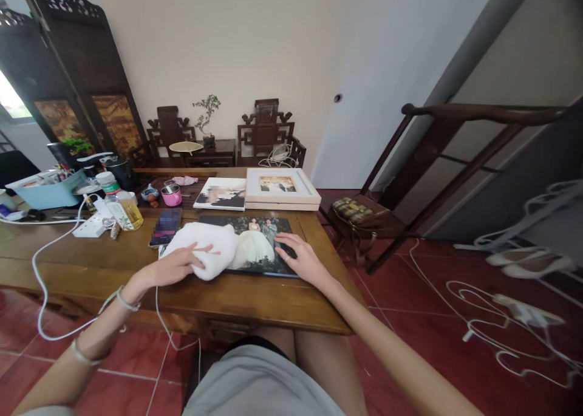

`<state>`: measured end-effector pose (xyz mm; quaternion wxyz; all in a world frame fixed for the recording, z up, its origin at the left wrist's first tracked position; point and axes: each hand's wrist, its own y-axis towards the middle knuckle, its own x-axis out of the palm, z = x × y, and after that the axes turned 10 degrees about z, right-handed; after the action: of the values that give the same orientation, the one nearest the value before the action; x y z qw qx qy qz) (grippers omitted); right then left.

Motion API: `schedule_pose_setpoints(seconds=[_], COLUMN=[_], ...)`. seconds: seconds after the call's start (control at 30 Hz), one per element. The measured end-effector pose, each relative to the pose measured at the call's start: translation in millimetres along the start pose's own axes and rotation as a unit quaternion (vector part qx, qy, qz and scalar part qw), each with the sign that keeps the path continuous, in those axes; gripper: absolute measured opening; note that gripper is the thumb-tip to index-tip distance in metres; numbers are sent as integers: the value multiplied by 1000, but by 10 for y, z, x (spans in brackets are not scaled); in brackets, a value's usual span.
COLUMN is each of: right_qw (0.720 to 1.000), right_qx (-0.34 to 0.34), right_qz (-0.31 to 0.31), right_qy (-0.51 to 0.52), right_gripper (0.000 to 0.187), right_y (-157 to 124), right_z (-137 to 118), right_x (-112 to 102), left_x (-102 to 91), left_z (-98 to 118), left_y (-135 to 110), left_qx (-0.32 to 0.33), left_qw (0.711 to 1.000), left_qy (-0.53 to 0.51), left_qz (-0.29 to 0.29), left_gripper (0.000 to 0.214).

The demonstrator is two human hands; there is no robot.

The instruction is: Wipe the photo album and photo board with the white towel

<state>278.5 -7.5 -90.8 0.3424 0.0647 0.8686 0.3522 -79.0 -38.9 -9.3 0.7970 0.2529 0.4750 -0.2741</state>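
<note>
A folded white cloth [207, 237] lies under my left hand [184, 261], whose fingers press into its top and grip it. It covers the left part of a dark wedding photo panel [255, 249], which lies flat on the wooden table. My right hand [298, 255] rests on the panel's right part, fingers outstretched and holding nothing. The panel shows a couple, one of them in a wide white gown. A phone [166, 226] lies just left of the cloth, with a white cable near it.
Behind the panel are a pale framed picture box [282, 202] and a white photo book [219, 194]. A pink cup [171, 196], a bottle [121, 203], a power strip [91, 226] and a blue bin [45, 191] stand left. A wooden chair [387, 215] stands right.
</note>
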Motion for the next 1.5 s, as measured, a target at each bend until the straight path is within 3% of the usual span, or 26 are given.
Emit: schedule_pose_setpoints(seconds=[0.13, 0.4, 0.53, 0.63, 0.87, 0.97, 1.07, 1.3, 1.4, 1.5], right_qw=[1000, 1000, 1000, 1000, 1000, 1000, 1000, 1000, 1000, 1000], right_qx=[-3, -3, -2, 2, 1, -2, -5, -9, -6, -4], right_qz=[-1, -8, -3, -5, -5, -1, 2, 2, 2, -3], right_qy=[2, 4, 7, 7, 4, 4, 5, 7, 6, 3], right_gripper=[27, 26, 26, 26, 26, 25, 25, 25, 25, 25], right_y=[2, 9, 6, 5, 9, 12, 14, 4, -1, -1], right_z=[1, -20, -15, -14, -30, -37, -38, -19, -10, -4], right_x=[-3, -29, -24, -20, -24, -26, -26, -19, -13, -6], left_x=[-127, -164, -171, -143, -86, -84, -69, -56, -58, -31], left_z=[-33, -442, -542, -412, 389, 516, 354, -339, -414, -273], left_y=[9, 838, 1033, 919, 76, -68, 109, 974, 1135, 1055], left_qx=[-58, -61, -53, -45, -13, -7, 6, 16, 16, 25], left_qw=[998, 997, 997, 997, 997, 997, 998, 996, 995, 994], left_qy=[-14, 31, 45, 52, 40, 30, 34, 82, 94, 102], left_qz=[-19, 26, 41, 26, -60, -72, -60, 18, 30, 17], left_gripper=[25, 33, 37, 39, 39, 44, 41, 45, 48, 48])
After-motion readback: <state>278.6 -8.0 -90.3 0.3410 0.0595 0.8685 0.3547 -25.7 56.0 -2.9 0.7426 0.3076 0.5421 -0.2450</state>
